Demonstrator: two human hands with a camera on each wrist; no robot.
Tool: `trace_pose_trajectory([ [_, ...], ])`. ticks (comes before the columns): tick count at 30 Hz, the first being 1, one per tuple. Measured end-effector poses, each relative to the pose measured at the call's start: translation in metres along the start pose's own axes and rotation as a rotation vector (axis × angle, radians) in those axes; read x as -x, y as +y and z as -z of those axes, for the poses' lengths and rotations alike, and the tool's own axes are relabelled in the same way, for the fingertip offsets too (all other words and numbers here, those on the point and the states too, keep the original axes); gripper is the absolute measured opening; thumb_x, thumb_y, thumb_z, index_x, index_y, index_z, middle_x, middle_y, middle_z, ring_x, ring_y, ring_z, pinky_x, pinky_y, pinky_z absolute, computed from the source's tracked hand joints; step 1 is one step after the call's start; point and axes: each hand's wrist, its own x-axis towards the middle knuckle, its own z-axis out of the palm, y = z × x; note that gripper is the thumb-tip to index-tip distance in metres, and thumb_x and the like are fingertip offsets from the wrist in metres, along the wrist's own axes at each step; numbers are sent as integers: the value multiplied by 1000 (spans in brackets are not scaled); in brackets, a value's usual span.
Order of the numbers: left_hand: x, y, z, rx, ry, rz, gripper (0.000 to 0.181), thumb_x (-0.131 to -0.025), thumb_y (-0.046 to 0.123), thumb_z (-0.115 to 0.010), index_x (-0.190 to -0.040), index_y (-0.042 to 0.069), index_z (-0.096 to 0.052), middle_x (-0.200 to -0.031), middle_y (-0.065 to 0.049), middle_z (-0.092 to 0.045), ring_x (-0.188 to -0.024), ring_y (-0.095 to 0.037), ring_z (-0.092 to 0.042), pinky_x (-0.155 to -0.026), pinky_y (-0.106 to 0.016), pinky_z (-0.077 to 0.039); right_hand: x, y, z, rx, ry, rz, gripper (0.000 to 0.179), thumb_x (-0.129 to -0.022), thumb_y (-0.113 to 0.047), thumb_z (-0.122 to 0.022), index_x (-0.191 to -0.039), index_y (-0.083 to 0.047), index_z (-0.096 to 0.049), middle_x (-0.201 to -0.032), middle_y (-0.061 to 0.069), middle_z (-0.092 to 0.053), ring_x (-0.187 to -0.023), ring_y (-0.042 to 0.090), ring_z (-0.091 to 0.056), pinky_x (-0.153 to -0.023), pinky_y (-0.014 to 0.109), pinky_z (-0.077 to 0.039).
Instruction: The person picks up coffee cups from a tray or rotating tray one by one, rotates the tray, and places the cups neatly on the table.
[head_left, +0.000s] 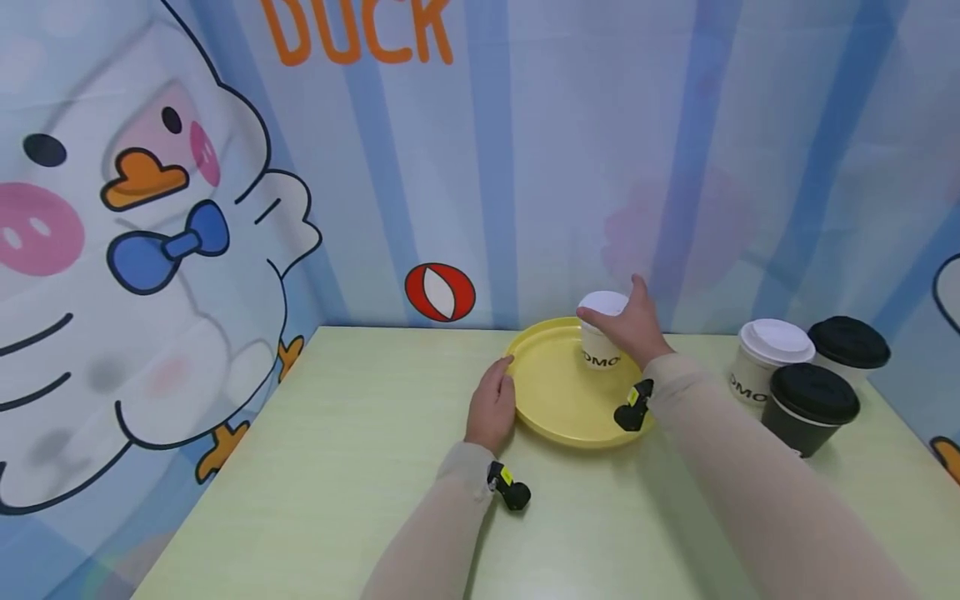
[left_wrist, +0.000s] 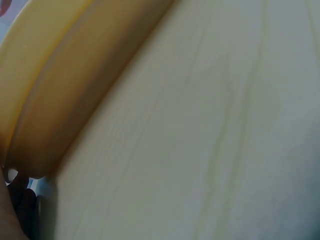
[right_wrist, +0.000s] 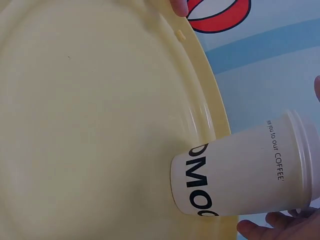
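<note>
A white paper cup with a white lid (head_left: 600, 346) and black lettering stands upright inside the yellow round tray (head_left: 558, 408), near its far rim. My right hand (head_left: 633, 325) is spread around the lid, thumb on the left and fingers on the right. In the right wrist view a gap shows between the thumb and the lid of the cup (right_wrist: 245, 172), while fingers (right_wrist: 275, 227) lie close along its other side. My left hand (head_left: 493, 408) grips the tray's left rim. In the left wrist view its fingers (left_wrist: 22, 192) curl beneath the tray edge (left_wrist: 60, 110).
Right of the tray stand a white-lidded cup (head_left: 765, 362), a black-lidded white cup (head_left: 847, 346) and a dark cup with black lid (head_left: 810, 408). The pale wooden table (head_left: 330, 467) meets a cartoon-printed backdrop (head_left: 525, 167) behind and at the sides.
</note>
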Motion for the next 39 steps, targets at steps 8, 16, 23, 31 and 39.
trace_pose_trajectory([
  [8,0,1,0,-7,5,-8,44,-109,22,-38,-152,15,-48,-156,-5,-45,-146,-22,-37,-121,-40,-30,0,4,-8,-14,-16,-46,107,-87,-40,-75,-160,-1,-8,-151,32,-32,-136,47,-41,-110,59,-41],
  [16,0,6,-1,-16,-2,17,44,-109,23,-38,-152,17,-48,-156,-4,-44,-146,-22,-37,-121,-41,-30,1,6,0,-2,-1,-16,102,-88,-41,-74,-157,5,-14,-149,32,-38,-134,46,-44,-110,57,-42],
  [23,0,5,-1,-23,5,34,44,-109,26,-37,-152,19,-48,-156,-3,-44,-146,-22,-37,-121,-41,-31,5,-14,34,-22,12,10,103,-87,-45,-76,-157,2,-17,-149,29,-39,-132,44,-46,-107,58,-44],
  [31,1,8,2,-32,-3,20,44,-109,26,-37,-151,17,-48,-156,-3,-45,-146,-21,-37,-121,-39,-30,16,-42,115,-14,92,4,110,-85,-58,-72,-157,1,-13,-154,29,-31,-134,45,-42,-100,57,-49],
  [39,4,8,2,-9,4,14,44,-109,26,-37,-150,17,-49,-155,-3,-46,-146,-21,-38,-121,-39,-31,42,-44,201,30,173,-78,113,-87,-64,-64,-159,-2,-2,-159,28,-21,-133,47,-37,-91,52,-55],
])
